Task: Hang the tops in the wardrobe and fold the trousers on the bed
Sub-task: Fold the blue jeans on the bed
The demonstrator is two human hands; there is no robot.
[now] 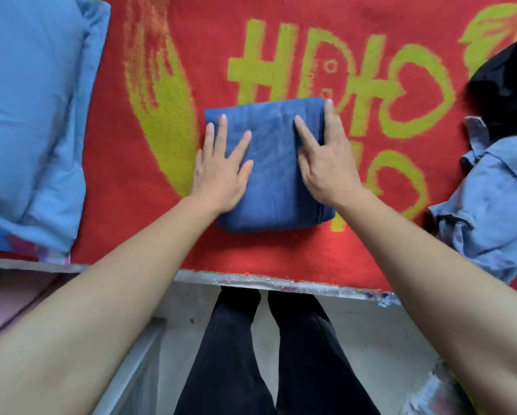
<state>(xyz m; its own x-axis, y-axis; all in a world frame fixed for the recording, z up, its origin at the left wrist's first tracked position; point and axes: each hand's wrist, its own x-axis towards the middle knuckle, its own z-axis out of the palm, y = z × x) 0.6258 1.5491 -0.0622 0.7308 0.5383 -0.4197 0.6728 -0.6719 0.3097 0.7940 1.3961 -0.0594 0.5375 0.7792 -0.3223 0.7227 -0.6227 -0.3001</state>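
And there it is: the folded blue jeans (273,175) sit as a neat, thick rectangle in the middle of the red blanket (116,181), close to the near edge of the bed (236,277). The left hand (221,172) lies flat on the left side of the bundle, fingers straight and spread, gripping nothing; the right hand (326,166) presses flat on the right side, fingers reaching to the far corner, also holding nothing. This looks like the last smoothing of this fold, so I'd call one pair of trousers done. Off to the right, a pale denim shirt (490,205) lies crumpled, unhung, and beyond it is a black garment (505,85); top or trousers, I can't tell. One blue pillow (26,115) sits left. Count: one folded, two waiting. No wardrobe in view.
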